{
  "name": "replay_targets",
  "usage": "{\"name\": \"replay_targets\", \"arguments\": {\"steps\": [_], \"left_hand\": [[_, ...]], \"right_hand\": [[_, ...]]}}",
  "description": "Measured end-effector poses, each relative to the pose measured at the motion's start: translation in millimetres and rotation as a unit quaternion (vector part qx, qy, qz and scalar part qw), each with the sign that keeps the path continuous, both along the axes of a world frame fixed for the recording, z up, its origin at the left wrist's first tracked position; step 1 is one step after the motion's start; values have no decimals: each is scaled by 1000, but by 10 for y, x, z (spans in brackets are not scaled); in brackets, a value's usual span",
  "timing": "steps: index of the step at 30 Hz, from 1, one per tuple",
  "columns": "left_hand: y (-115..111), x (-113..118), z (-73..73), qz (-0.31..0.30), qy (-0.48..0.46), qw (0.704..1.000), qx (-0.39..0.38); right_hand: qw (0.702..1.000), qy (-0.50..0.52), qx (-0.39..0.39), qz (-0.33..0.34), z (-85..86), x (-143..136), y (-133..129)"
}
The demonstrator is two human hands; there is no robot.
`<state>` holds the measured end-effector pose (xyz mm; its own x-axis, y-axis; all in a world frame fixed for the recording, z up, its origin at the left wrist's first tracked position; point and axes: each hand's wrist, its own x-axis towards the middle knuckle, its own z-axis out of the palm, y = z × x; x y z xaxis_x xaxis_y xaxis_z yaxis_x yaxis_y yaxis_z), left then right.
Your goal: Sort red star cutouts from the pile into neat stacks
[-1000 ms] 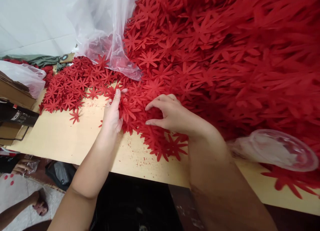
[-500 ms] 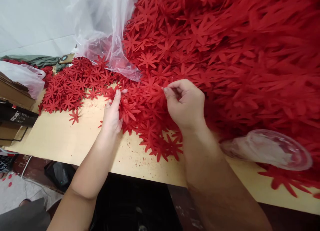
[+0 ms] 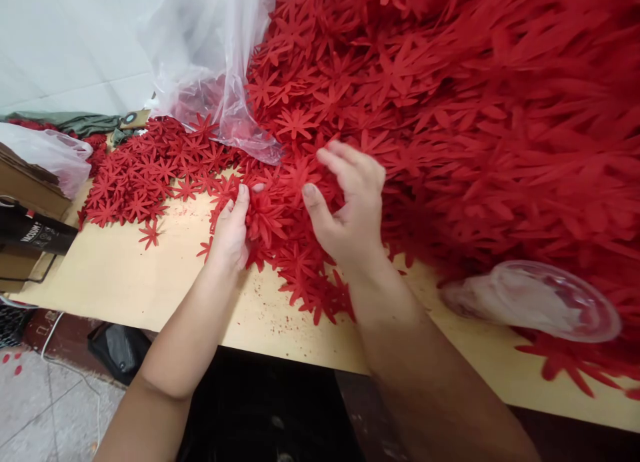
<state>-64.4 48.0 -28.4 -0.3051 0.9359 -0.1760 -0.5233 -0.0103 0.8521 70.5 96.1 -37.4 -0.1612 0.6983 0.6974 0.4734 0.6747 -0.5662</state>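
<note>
My left hand (image 3: 233,229) holds a small stack of red petal pieces (image 3: 267,219) near the table's middle, its thumb on the near side and a fingertip showing beyond. To the right, my right hand (image 3: 350,202) is open, thumb and fingers apart, with nothing seen between them. It hovers over loose red flower-shaped pieces (image 3: 300,275). A large heap of the same red pieces (image 3: 400,69) rises behind and to the right of both hands.
A clear plastic bag (image 3: 215,62) hangs at the back left, beside a smaller red pile (image 3: 135,169). On the right, a clear plastic container (image 3: 545,302) lies on the wooden table (image 3: 125,275). A black cylinder (image 3: 37,229) is at far left.
My right hand has opened from a pinch and shifted left, closer to my left hand. My left hand has moved slightly right with the red pieces.
</note>
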Motion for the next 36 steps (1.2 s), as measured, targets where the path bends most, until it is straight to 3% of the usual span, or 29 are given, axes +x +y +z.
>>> {"name": "replay_targets", "arguments": {"steps": [3,5,10,16,21,26,32,36], "left_hand": [[-6,23,-8,6,7,1000,-1],[-9,39,-12,13,11,1000,-1],[-47,94,6,-8,27,1000,14],[-74,150,16,-46,64,996,48],[-28,117,-61,-9,66,996,58],[-22,111,-75,32,61,996,53],[-24,114,-73,36,71,996,46],[5,80,-93,69,66,994,45]], "right_hand": [[994,-4,-42,97,55,-122,-143],[989,6,-76,127,19,-187,-174],[973,116,-165,112,-86,-201,-115],[965,147,-180,122,-65,-192,-117],[975,127,-132,124,-10,-215,-157],[986,140,-84,30,8,-160,-106],[939,269,-204,72,-95,-99,62],[916,321,-217,102,-102,-112,90]]}}
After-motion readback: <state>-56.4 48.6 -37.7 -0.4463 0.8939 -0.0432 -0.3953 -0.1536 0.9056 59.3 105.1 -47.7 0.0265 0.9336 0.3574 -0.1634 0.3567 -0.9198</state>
